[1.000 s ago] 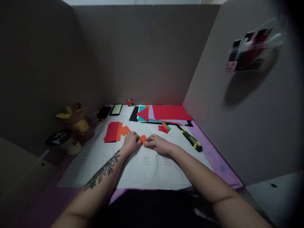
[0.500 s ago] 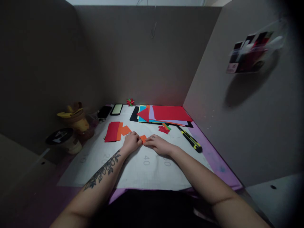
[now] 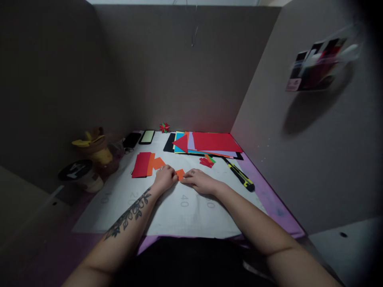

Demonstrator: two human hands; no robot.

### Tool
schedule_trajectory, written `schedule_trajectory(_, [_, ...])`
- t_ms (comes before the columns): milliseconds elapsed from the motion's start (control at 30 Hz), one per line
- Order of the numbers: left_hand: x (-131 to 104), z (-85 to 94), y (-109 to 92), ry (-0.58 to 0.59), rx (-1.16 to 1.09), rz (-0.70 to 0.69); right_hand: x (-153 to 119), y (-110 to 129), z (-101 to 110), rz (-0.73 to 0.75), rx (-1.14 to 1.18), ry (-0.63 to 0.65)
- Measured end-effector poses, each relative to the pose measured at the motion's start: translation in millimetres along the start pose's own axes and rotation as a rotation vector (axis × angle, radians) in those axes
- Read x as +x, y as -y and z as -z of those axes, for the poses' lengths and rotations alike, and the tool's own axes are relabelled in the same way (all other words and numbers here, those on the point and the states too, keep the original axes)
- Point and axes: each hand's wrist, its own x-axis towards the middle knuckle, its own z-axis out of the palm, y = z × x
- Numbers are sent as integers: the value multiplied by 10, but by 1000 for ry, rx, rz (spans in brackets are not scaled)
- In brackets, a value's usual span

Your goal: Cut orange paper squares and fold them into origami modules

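A small orange paper piece (image 3: 180,174) lies on the white sheet between my two hands. My left hand (image 3: 165,178) has its fingers curled together at the piece's left edge. From the other side, my right hand (image 3: 199,181) presses its fingertips on the right edge, thumb and fingers close together. Another orange square (image 3: 158,163) lies just beyond my left hand, beside a stack of red and orange paper (image 3: 141,164). Small folded red strips (image 3: 206,162) with green and orange ones rest beyond my right hand.
Large coloured sheets (image 3: 217,142) are stacked at the back. A yellow and black cutter (image 3: 241,178) lies to the right. A phone (image 3: 147,137), a dark object (image 3: 132,140) and a red-green paper star (image 3: 164,127) sit at the back left, a pot (image 3: 97,153) and tub (image 3: 85,177) further left.
Both hands stay almost in place at the orange piece. A little more of its surface shows between the fingers.
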Motion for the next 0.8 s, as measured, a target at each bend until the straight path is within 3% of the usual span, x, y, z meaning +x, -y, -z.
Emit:
schedule_trajectory(467, [-46,-5,92,-14,-133,16,-5,20,-5,-14,24,2])
schedule_trajectory(800, [-94,-25,-73,-43,-144,159,-2,71,-3,-19,-29,2])
